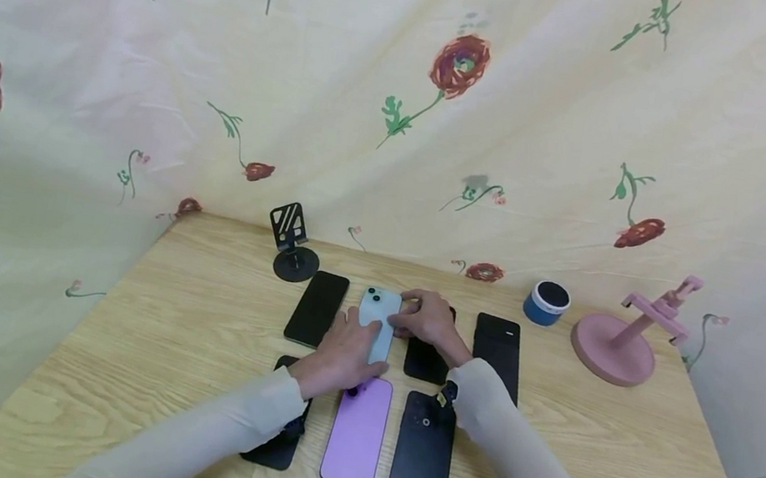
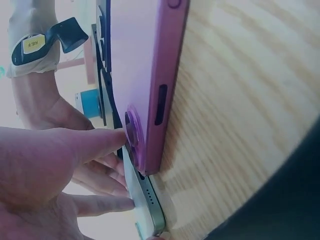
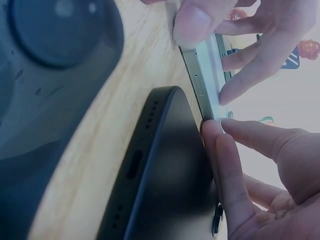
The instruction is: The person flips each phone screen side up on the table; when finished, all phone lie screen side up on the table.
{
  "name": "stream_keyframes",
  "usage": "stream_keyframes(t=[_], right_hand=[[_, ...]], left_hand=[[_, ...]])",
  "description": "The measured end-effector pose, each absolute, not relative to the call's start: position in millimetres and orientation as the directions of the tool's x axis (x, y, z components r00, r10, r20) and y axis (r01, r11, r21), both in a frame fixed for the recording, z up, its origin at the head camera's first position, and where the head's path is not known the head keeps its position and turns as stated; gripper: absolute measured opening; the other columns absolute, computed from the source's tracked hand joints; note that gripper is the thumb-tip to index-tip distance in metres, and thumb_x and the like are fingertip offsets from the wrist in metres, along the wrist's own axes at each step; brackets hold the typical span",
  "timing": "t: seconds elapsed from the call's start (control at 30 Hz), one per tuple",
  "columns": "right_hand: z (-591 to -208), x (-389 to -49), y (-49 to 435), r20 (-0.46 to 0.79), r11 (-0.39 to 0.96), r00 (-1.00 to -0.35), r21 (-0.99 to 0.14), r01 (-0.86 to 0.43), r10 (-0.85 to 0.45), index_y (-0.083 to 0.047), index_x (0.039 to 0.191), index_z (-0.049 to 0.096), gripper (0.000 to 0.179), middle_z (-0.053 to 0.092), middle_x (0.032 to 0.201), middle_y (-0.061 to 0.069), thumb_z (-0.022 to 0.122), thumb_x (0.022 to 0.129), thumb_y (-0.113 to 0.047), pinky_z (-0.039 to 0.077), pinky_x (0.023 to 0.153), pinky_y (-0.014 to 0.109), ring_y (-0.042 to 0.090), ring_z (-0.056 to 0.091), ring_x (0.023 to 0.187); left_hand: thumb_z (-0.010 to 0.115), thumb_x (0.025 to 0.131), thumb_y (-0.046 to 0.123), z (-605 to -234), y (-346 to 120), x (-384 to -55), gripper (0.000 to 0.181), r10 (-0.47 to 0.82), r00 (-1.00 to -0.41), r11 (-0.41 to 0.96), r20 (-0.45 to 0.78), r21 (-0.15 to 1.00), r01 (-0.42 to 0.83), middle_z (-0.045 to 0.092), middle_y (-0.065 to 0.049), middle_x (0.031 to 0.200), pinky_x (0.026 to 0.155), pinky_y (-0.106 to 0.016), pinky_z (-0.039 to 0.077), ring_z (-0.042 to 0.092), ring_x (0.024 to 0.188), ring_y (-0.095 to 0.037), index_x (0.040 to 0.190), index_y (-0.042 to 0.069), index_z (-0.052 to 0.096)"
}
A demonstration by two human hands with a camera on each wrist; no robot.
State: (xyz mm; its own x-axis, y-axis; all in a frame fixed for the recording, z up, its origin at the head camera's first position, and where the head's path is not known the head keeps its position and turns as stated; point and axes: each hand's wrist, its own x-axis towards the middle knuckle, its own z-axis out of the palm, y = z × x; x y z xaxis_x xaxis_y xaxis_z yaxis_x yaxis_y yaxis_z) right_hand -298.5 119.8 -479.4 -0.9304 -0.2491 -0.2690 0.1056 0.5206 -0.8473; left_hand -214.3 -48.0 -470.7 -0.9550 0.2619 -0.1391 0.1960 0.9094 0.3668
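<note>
A light blue phone [image 1: 382,347] lies back up in the far row, camera end away from me. My left hand [image 1: 343,351] spans it, thumb at its near right corner and a finger on its back. That thumb also comes close to the camera bump of the purple phone [image 1: 355,437] below. From the other side, my right hand [image 1: 426,318] has fingertips at the blue phone's right edge, with the thumb over its back. Beneath my right hand and wrist lies a black phone [image 1: 425,362], partly hidden.
Other dark phones lie around: one at far left [image 1: 316,308], one at right [image 1: 497,351], a near left phone [image 1: 273,453] under my sleeve, and a near right phone [image 1: 420,474]. Behind stand a black folding stand [image 1: 295,262], a blue-and-white round container [image 1: 545,304] and a pink phone stand [image 1: 614,350].
</note>
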Motion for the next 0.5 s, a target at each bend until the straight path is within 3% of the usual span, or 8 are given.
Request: stream_keyframes(t=[0.27,0.5], right_hand=[[-479.7,-299.7,118.6,-0.267,0.521,-0.93,-0.847,0.102,-0.253,0.005,0.146,0.053,0.059,0.077,0.101,0.021,0.076,0.093,-0.006,0.063,0.068,0.03,0.013,0.075,0.066],[-480.4,-299.1,118.3,-0.261,0.539,-0.932,-0.837,0.089,-0.251,0.004,0.146,0.053,0.062,0.077,0.102,0.02,0.079,0.091,-0.008,0.062,0.068,0.03,0.013,0.075,0.067]], left_hand=[[0.078,0.092,0.044,-473.1,-49.3,-215.8,0.074,0.255,-0.957,0.907,-0.138,0.377,0.187,0.045,-0.027,0.141,0.086,-0.041,0.049,0.046,0.112,-0.033,0.15,0.005,0.053],[0.079,0.092,0.041,-473.5,-51.2,-219.6,0.073,0.272,-0.951,0.896,-0.147,0.399,0.195,0.044,-0.029,0.142,0.085,-0.042,0.053,0.046,0.113,-0.034,0.148,0.003,0.055]])
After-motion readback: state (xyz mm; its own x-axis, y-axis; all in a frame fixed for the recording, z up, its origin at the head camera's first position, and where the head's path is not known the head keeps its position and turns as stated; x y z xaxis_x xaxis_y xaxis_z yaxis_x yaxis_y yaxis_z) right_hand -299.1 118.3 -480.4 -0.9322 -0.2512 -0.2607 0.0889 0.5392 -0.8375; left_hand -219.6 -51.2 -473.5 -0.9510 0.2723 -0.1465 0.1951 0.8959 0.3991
